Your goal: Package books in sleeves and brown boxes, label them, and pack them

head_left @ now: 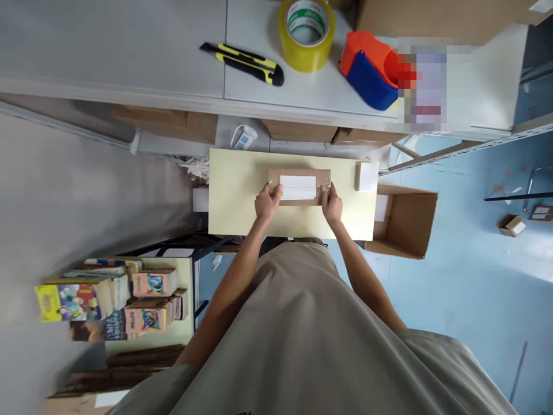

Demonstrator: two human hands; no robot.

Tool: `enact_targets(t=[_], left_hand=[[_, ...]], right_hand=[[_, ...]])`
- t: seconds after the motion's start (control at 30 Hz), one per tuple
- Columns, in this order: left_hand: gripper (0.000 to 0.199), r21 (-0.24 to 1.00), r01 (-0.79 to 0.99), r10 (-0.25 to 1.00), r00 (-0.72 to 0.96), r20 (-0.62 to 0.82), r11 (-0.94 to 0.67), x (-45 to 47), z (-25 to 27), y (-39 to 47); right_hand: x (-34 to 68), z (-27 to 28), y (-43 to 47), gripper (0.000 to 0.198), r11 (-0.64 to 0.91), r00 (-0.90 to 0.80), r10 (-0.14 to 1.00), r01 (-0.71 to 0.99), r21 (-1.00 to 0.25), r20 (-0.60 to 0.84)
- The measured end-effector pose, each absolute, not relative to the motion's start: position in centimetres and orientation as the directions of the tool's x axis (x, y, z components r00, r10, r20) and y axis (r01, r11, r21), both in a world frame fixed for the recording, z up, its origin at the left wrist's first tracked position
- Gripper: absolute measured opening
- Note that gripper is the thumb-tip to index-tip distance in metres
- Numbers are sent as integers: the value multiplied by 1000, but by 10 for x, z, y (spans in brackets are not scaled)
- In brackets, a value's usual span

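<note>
A brown cardboard box [298,202] with a white label [298,181] on its top lies over the pale yellow table [233,196]. My left hand [266,203] grips the box's left end, with the thumb on top near the label's edge. At the opposite end, my right hand [332,204] holds the box the same way, thumb on top. Clear tape glints at both ends of the box. The fingers under and behind the box are partly hidden. A small white box [367,176] sits on the table's right side.
On the shelf [142,52] above lie a utility knife [244,62], a roll of clear yellow tape [307,55] and an orange-blue tape dispenser [371,72]. An open carton [410,222] stands right of the table. Stacked books [78,300] are at lower left.
</note>
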State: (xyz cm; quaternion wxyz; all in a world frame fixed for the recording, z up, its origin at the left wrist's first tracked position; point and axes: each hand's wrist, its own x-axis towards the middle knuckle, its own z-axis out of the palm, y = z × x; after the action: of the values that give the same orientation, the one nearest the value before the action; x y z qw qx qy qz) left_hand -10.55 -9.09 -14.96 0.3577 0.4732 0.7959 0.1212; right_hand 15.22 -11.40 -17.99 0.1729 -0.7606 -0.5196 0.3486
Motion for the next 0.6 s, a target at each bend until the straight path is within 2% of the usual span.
enact_targets(t=[0.13,0.27,0.37,0.5,0.6], left_hand=[[18,690,550,880,-249,-403,471,-113,-161,-95],[20,731,525,899,-262,-350,437,-118,-165,-95],[8,802,474,930,-227,-289,365,-132,-165,-92],[37,869,391,952,-160,-259,302,-155,-168,-95],[38,815,432,920,-109,-377,386,-165,-173,-106]], right_hand=[[166,-187,-121,88,-324,157,944,613,-721,-291],[172,-190,-121,77,-311,233,949,564,-765,-214],[176,-188,-123,64,-252,212,964,556,-792,-159],[172,-189,-140,52,-245,201,967,581,-776,-154],[162,-194,-155,46,-332,269,939,551,-766,-214]])
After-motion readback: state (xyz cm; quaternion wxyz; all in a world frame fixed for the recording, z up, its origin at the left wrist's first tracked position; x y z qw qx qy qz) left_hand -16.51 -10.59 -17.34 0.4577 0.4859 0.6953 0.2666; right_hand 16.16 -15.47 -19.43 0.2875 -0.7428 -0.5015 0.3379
